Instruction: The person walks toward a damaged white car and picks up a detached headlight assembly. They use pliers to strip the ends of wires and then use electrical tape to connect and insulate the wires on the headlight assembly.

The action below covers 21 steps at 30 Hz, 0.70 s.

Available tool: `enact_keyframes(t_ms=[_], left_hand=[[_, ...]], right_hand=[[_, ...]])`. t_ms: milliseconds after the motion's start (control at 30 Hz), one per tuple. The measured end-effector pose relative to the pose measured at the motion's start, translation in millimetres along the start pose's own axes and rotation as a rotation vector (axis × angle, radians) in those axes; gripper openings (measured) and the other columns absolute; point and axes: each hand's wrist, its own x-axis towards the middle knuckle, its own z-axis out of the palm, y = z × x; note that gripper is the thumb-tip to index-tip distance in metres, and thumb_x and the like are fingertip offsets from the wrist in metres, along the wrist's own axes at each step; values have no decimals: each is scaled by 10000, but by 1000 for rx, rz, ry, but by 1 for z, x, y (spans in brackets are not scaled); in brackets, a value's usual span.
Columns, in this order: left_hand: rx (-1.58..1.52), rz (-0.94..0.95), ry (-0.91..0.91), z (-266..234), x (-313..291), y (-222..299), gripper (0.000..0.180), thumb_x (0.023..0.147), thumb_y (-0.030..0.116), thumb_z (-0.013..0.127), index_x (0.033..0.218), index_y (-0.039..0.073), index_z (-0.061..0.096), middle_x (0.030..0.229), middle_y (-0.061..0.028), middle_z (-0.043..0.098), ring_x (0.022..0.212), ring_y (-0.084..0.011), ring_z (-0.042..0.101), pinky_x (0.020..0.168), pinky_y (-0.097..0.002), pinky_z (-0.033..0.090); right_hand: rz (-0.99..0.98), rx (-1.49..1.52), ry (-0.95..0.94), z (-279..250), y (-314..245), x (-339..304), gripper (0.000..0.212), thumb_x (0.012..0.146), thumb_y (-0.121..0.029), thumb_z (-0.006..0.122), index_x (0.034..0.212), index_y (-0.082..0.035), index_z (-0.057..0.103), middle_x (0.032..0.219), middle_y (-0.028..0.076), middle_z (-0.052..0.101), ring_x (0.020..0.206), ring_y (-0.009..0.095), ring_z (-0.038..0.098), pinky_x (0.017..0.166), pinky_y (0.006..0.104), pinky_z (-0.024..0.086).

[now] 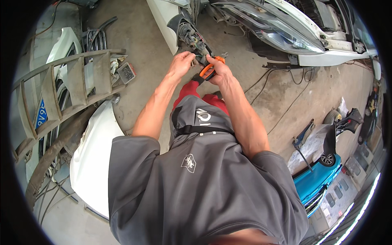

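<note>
In the head view, the left hand (181, 64) is at the upper centre of the frame, thumb and fingers pressed together; whether a small piece is pinched there, I cannot tell. The right hand (221, 70), just right of it, is wrapped around an orange-and-black tool (205, 72), whose tip is too small to make out. The dark wired part (188, 34) lies just above both hands, beside a white panel (165, 25). The step in hand looks like tool work on this part's wiring; the next move seems to call for a steady left pinch and a careful squeeze by the right. The tool sits mostly below the right fingers, near the left hand.
</note>
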Motion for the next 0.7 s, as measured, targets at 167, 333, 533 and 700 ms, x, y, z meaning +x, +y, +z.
enact_keyframes(t_ms=[167,333,533,700], left_hand=[[-180,52,-76,5,1,-6,235,1089,253,615,972,91,739,897,10,745,837,-88,642,785,-291,476],[-88,137,-85,-9,2,-30,255,1131,264,587,1045,85,747,988,7,756,920,-94,660,847,-301,489],[103,144,-67,-27,2,-54,285,1125,294,609,1078,55,757,933,14,734,858,-81,627,777,-287,492],[317,89,8,-27,-6,-57,307,1095,309,672,1077,12,746,856,5,715,774,-91,616,718,-297,498]], right_hand=[[-200,-80,-19,1,3,13,143,1008,-150,813,1058,-67,708,911,59,742,711,226,679,607,430,571],[-463,-197,70,12,23,-1,106,988,-111,826,1045,-98,738,878,21,758,660,171,668,533,351,510],[-650,-139,140,14,53,11,218,987,-71,815,1177,-106,716,996,-3,778,801,142,696,656,337,546],[-693,-101,115,29,63,-18,401,985,-23,797,1330,-73,598,1191,23,750,1024,147,685,920,334,535]])
